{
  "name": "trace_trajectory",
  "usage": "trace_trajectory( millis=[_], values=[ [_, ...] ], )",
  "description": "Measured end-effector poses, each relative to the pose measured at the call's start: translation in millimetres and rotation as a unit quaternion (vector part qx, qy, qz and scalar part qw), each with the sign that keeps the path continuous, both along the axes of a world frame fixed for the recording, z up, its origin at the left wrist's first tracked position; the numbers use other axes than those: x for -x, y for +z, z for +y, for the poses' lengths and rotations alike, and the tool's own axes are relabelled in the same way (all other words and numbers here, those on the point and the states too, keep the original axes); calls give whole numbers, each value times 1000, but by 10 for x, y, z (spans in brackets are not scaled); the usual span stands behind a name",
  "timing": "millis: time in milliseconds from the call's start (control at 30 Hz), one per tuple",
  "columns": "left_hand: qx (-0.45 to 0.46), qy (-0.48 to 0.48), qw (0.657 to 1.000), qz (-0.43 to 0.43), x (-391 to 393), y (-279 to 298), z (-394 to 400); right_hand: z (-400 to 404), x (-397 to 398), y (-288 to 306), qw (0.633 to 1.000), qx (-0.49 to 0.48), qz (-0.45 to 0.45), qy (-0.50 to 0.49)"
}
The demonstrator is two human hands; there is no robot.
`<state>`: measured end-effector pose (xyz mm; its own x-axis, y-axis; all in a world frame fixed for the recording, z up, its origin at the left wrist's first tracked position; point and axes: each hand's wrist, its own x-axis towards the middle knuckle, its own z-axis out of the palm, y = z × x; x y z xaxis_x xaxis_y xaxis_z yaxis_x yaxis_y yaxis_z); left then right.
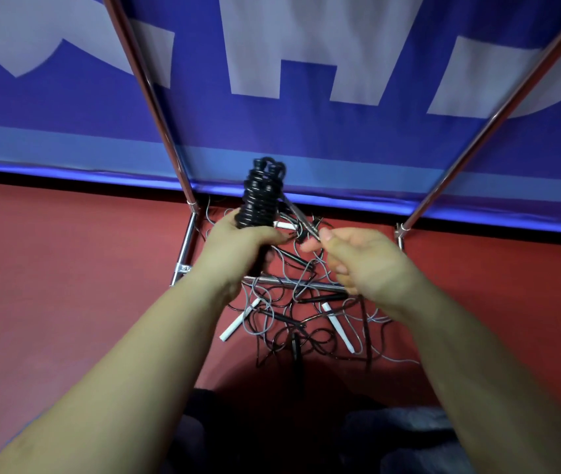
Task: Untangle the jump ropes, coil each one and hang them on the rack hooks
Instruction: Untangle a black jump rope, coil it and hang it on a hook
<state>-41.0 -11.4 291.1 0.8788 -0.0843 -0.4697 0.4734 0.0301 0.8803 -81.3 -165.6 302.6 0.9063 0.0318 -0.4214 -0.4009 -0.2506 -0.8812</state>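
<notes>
We're looking down over both arms at a red floor (67, 285), and the left hand (238, 244) is clenched around a black rope (261, 196) already wound into a tight stack of turns, held upright so the coil stands clear of the mess below. We'd say that keeps the finished turns from slipping back into the pile. The right hand (357, 258) is closed in a pinch on the free end of that rope, thumb pressed to fingers, with the line running taut up to the coil; that looks like the hold for laying on the last wraps.

Underneath, the tangle (303, 313) of grey and black ropes sprawls over the floor, threaded around the rack's low crossbar (292, 283). White handles (236, 325) and black handles poke out at all angles, so plenty is still knotted together. The rack's two shiny poles (156, 107) rise left and right; no hooks show here, so we judge the hanging happens above our view.

Behind it all hangs a blue banner (306, 131) with huge pale letters, cropped too hard to read as a word. No brand shows on the ropes.
</notes>
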Motion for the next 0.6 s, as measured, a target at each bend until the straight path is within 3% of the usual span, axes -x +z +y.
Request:
trace_trajectory(
  millis=[200, 267, 333, 400, 500, 600],
  values=[
    [-12, 81, 993, 82, -37, -110, 46, 148, 91, 55, 974, 164, -41, 152],
    [-134, 57, 989, 33, -78, -196, 129, 222, 141, 125, 961, 177, -70, 203],
    [-323, -45, 944, -53, -72, -272, 170, 263, 175, 179, 951, 182, -104, 226],
    [-430, -140, 888, -86, -16, -305, 150, 241, 175, 205, 949, 195, -114, 221],
    [-484, -265, 828, -101, 73, -253, 102, 188, 158, 256, 948, 208, -119, 208],
    [-482, -399, 760, -177, 199, -183, -3, 107, 128, 278, 948, 214, -148, 186]
  ],
)
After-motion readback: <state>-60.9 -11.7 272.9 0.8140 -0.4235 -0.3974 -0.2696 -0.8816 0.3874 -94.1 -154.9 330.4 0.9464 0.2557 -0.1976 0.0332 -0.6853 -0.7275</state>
